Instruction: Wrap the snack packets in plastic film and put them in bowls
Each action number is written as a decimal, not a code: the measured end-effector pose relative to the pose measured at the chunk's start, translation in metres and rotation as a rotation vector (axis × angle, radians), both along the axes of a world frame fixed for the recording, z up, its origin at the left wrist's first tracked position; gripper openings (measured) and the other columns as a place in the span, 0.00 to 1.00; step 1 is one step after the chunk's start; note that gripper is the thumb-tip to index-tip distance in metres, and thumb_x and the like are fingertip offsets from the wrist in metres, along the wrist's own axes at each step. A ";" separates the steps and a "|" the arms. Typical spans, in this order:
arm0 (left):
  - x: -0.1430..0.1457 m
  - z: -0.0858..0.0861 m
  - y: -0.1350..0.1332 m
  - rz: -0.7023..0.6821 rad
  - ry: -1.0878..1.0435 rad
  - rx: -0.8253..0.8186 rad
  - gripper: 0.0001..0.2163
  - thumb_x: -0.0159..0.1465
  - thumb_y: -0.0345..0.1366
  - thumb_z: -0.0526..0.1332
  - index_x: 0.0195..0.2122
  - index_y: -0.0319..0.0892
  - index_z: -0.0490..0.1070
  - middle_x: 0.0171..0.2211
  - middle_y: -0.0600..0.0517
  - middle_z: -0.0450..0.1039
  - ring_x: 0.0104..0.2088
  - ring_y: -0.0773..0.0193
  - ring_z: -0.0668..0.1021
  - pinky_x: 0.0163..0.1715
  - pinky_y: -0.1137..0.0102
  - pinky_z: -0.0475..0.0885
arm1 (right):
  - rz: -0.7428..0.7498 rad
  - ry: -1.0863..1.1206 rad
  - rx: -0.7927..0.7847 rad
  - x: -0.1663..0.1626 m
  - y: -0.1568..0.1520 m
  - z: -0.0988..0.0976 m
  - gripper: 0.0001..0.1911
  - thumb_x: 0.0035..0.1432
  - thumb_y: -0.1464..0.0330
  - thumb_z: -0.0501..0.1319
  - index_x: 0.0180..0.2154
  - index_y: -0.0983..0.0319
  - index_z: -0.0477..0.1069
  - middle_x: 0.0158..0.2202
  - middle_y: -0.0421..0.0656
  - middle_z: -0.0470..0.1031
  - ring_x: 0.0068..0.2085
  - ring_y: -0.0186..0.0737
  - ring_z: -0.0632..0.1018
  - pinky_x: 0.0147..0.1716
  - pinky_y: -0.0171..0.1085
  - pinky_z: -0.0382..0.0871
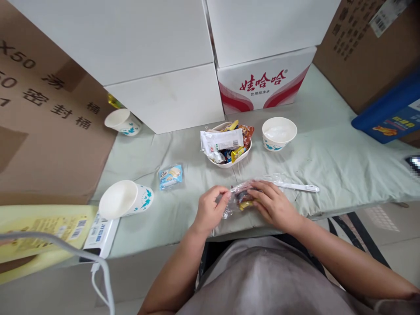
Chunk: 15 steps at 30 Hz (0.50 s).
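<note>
A clear plastic bag with snacks in it lies near the table's front edge. Thumb and forefinger of my left hand pinch its left end. My right hand is closed over the right part, its curved fingers covering some of the contents. A yellow wrapper and dark pieces show through the film. From beside my right hand a slim white plastic handle sticks out to the right; its other end is hidden. Just beyond my hands stands a white bowl heaped with wrapped snacks, a white packet on top.
A paper cup with clear film inside stands right of the bowl. Two more cups, a near one and a far one, lie tipped at left. A blue snack packet lies between. White boxes wall the back; a grey cable crosses lower left.
</note>
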<state>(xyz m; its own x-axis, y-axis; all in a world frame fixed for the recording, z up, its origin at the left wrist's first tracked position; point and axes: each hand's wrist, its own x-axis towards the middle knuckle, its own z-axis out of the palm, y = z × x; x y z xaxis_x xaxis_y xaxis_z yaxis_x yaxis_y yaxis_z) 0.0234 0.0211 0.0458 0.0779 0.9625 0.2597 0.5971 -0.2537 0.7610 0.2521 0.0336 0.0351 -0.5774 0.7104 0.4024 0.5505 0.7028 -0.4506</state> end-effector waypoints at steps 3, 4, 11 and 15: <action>-0.006 0.001 0.006 0.173 -0.021 -0.021 0.09 0.65 0.39 0.59 0.31 0.41 0.72 0.26 0.55 0.75 0.28 0.67 0.77 0.31 0.74 0.71 | -0.076 -0.093 -0.070 0.000 0.006 -0.006 0.19 0.65 0.67 0.56 0.57 0.63 0.65 0.55 0.54 0.71 0.54 0.50 0.72 0.53 0.53 0.70; -0.011 -0.001 0.010 0.243 -0.014 -0.029 0.08 0.64 0.40 0.59 0.31 0.42 0.72 0.25 0.55 0.75 0.27 0.67 0.76 0.31 0.73 0.71 | -0.085 -0.110 -0.091 0.001 0.007 -0.008 0.21 0.65 0.65 0.56 0.58 0.63 0.64 0.54 0.53 0.71 0.54 0.50 0.73 0.53 0.53 0.70; -0.029 0.002 0.016 0.447 0.199 0.390 0.04 0.61 0.32 0.60 0.37 0.41 0.72 0.34 0.49 0.75 0.36 0.62 0.76 0.38 0.67 0.73 | -0.169 -0.042 -0.149 0.011 0.005 -0.003 0.15 0.68 0.64 0.50 0.52 0.60 0.69 0.45 0.49 0.76 0.45 0.44 0.78 0.43 0.44 0.74; -0.001 0.008 0.004 -0.075 0.212 0.260 0.08 0.66 0.28 0.55 0.42 0.43 0.72 0.37 0.50 0.77 0.38 0.64 0.78 0.40 0.69 0.74 | -0.043 -0.063 -0.183 0.010 -0.001 0.006 0.13 0.69 0.65 0.50 0.42 0.61 0.72 0.35 0.45 0.77 0.35 0.38 0.77 0.35 0.36 0.68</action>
<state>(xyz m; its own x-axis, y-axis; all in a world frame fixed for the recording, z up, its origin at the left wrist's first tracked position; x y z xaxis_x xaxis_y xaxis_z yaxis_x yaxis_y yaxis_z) 0.0220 0.0256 0.0538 0.2239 0.8559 0.4661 0.7074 -0.4717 0.5264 0.2619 0.0324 0.0412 -0.5650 0.7928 0.2285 0.6091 0.5876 -0.5327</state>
